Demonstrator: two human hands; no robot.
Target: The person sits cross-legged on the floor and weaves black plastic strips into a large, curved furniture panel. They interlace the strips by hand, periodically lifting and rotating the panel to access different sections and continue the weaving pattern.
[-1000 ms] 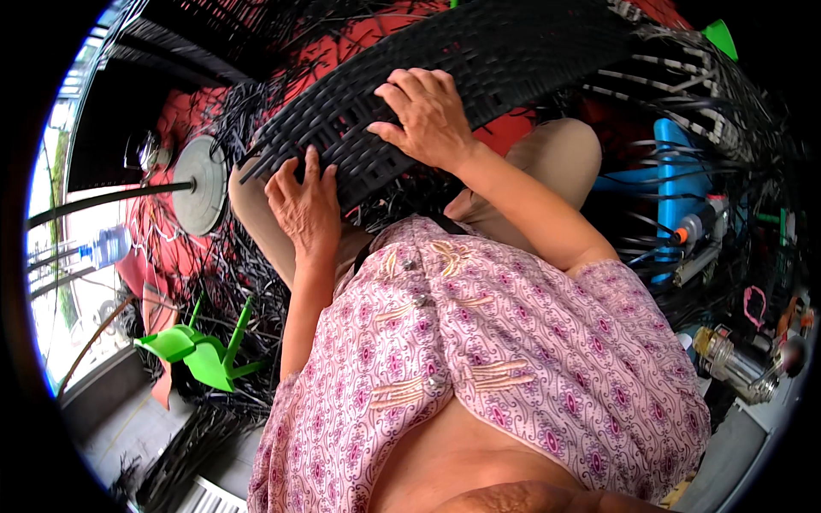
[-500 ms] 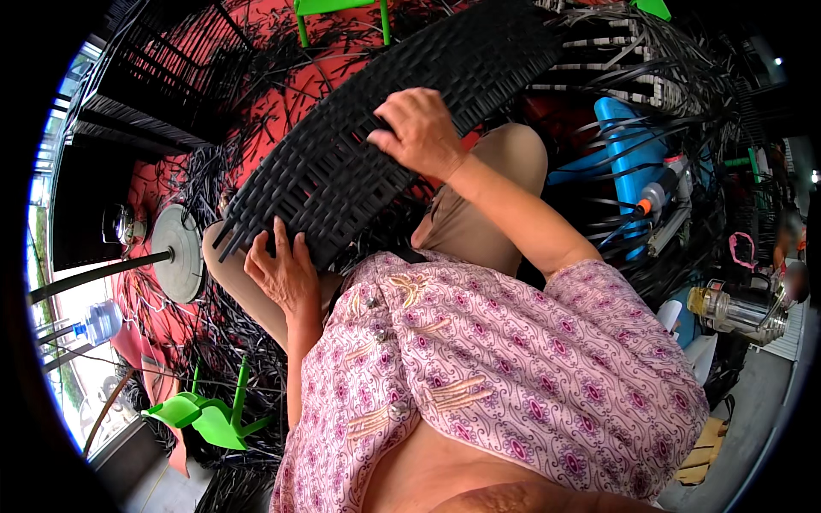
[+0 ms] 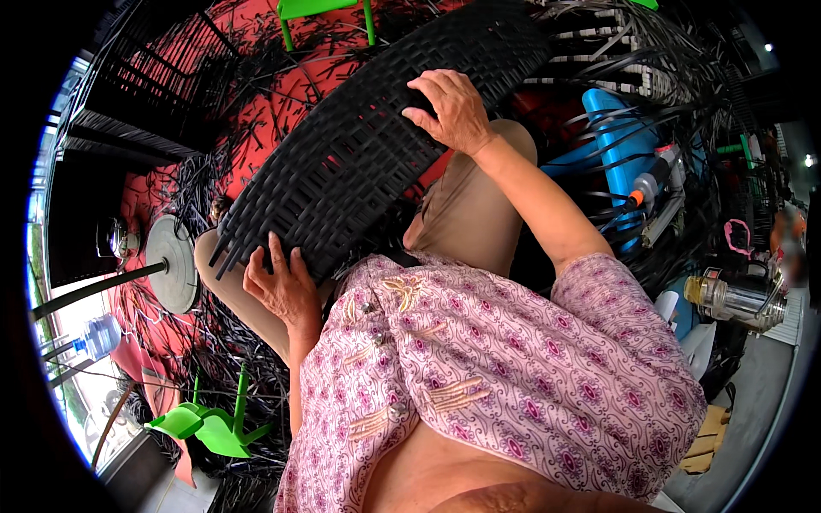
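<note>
A black woven rattan panel [image 3: 359, 154] lies across my lap, slanting from lower left to upper right. My left hand [image 3: 278, 286] grips its lower left corner, where loose strand ends stick out. My right hand [image 3: 449, 107] rests with curled fingers on the panel's upper edge, holding it. My pink patterned top and tan trousers fill the lower middle of the view.
Loose black rattan strips [image 3: 214, 342] cover a red floor mat [image 3: 282, 94]. A round fan base [image 3: 171, 261] stands at left, a green plastic stool [image 3: 205, 423] below it, another green stool [image 3: 316, 10] at top. Blue items [image 3: 620, 128] and a bottle [image 3: 727, 299] sit at right.
The panel has swung so its left end is lower and nearer my lap. My left hand slid down to the lower corner; my right hand stayed on the upper edge.
</note>
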